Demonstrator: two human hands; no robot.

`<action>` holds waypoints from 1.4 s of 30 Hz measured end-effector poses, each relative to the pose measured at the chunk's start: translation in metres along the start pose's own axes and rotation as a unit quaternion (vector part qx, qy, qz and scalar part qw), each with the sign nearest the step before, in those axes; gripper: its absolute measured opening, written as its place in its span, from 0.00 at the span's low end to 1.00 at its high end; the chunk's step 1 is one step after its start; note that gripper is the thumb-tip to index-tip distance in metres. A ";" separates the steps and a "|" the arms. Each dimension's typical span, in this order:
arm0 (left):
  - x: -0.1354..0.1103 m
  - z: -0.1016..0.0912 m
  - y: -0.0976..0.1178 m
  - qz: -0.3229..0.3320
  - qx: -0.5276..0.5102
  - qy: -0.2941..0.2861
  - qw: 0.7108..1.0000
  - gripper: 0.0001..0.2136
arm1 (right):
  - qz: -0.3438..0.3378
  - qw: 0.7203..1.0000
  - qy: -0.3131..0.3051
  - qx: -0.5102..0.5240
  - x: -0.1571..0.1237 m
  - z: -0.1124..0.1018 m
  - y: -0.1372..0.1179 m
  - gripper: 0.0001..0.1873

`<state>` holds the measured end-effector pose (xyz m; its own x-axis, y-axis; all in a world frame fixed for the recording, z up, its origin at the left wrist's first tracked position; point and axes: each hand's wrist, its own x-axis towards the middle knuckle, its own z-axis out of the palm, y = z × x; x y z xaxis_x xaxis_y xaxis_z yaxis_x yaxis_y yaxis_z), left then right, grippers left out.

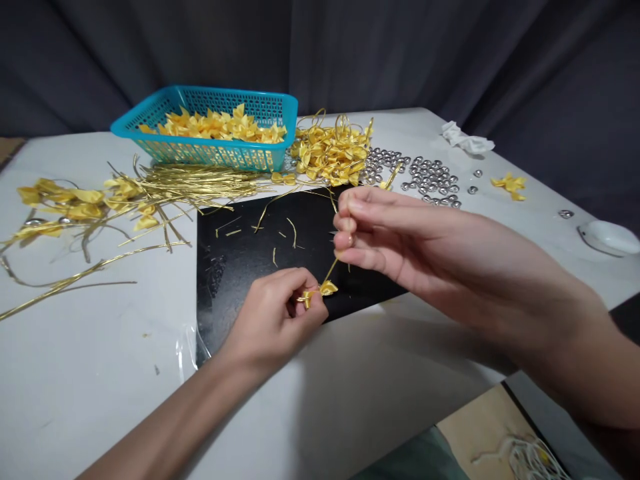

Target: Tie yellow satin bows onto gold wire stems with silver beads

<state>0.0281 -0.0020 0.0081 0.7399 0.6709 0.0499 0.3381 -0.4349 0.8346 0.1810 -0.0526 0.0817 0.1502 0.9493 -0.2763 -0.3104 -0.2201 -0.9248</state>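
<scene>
My left hand (283, 310) is closed, pinching a small yellow ribbon flower (327, 288) between thumb and fingers low over the black mat (235, 267). From the flower a thin gold wire (330, 269) runs up to my right hand (395, 230). That hand is closed too, its thumb and fingertips pressed together on the wire, above and right of the left hand. Part of the flower is covered by my left fingers. Short gold wire clippings (293, 232) lie scattered on the mat.
A turquoise basket (215, 143) of yellow ribbon pieces stands at the back. Before it lies a bundle of gold wires (200, 187). Finished-looking yellow flowers (330, 153) are heaped beside silver beads (430, 179). A white dish (607, 238) and crumpled white tissue (467, 139) lie at right.
</scene>
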 end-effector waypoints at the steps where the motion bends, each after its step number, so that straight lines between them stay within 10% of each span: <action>1: 0.000 0.000 0.000 0.004 0.004 0.001 1.000 0.06 | 0.001 1.000 0.001 0.007 0.000 0.000 -0.002 0.08; 42: 0.005 0.000 -0.003 -0.029 -0.024 -0.038 0.999 0.06 | 0.045 0.994 0.021 0.099 -0.004 -0.010 -0.014 0.13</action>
<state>0.0305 0.0029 0.0060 0.7622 0.6461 -0.0403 0.3557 -0.3658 0.8601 0.1942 -0.0554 0.0927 0.1521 0.9165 -0.3701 -0.5019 -0.2509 -0.8277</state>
